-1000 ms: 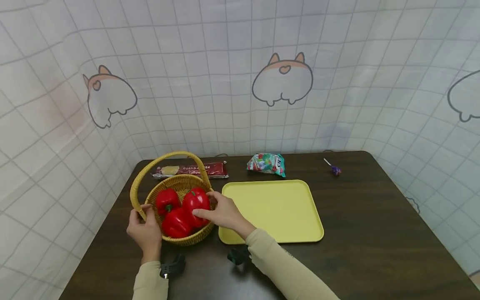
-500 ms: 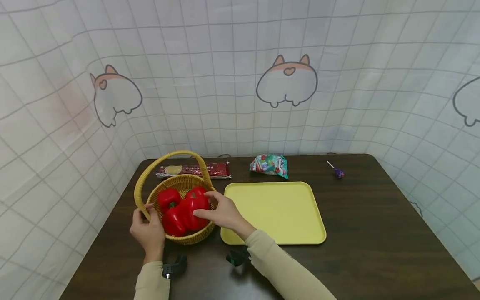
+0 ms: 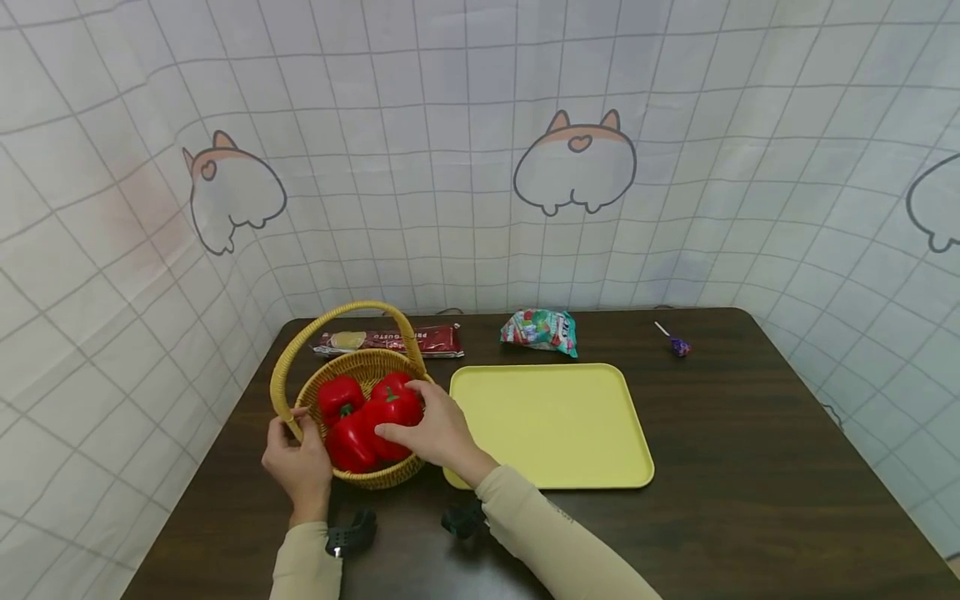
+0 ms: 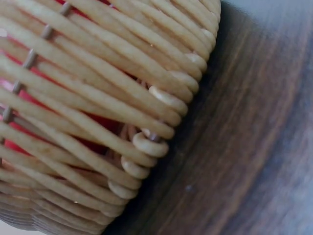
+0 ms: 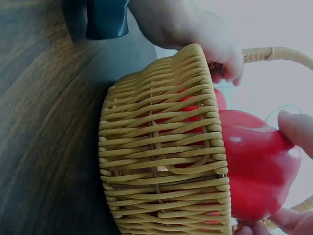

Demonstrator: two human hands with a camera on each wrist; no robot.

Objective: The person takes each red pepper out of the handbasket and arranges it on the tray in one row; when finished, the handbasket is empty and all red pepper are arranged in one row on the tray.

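A woven yellow basket (image 3: 386,477) with a tall arched handle stands at the left of the table and holds several red bell peppers (image 3: 339,395). My left hand (image 3: 302,467) grips the basket where the handle meets its left rim. Over the right rim, my right hand (image 3: 444,429) holds a red bell pepper (image 3: 395,414) between thumb and fingers. In the right wrist view that pepper (image 5: 259,166) sticks out above the rim, with the thumb (image 5: 297,128) against it. Only the basket's wall (image 4: 93,88) and the table show in the left wrist view; the left hand is hidden there.
A yellow tray (image 3: 555,425) lies right beside the basket. Along the back are a long red snack packet (image 3: 427,340), partly behind the basket, a teal candy bag (image 3: 540,331) and a purple lollipop (image 3: 679,347). A white tiled-pattern curtain (image 3: 465,250) closes in the table.
The head view has shifted slightly. The pepper in my right hand has moved a little, and another pepper shows behind it. The right hand has edged left; the left hand keeps its hold.
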